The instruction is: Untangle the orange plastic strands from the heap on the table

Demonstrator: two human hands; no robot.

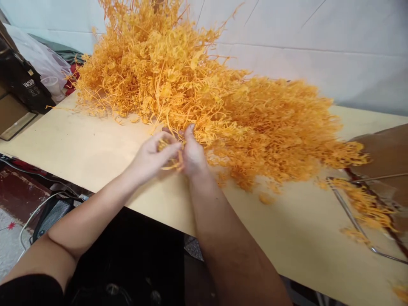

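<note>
A large heap of orange-yellow, stringy plant stems (178, 85) with thin, curling strands spreads along the back of the table (102, 148). At the heap's front edge, my left hand (156, 155) is closed on a few of the strands, fingers and thumb pinched together. My right hand (194, 155) is right beside it, thumb up, with its fingers curled around strands that lead into the heap. The fingertips of the two hands nearly meet, and the right hand's fingers are partly hidden behind its palm. A small loop of strands shows between the hands, slightly blurred.
Loose orange strands (366, 204) lie at the right by a bent metal rod (350, 216) and a brown cardboard box (385, 161). A black box marked VACUUM (27, 78) stands at the left, near a clear plastic cup (52, 87). The white wall (287, 42) closes off the back.
</note>
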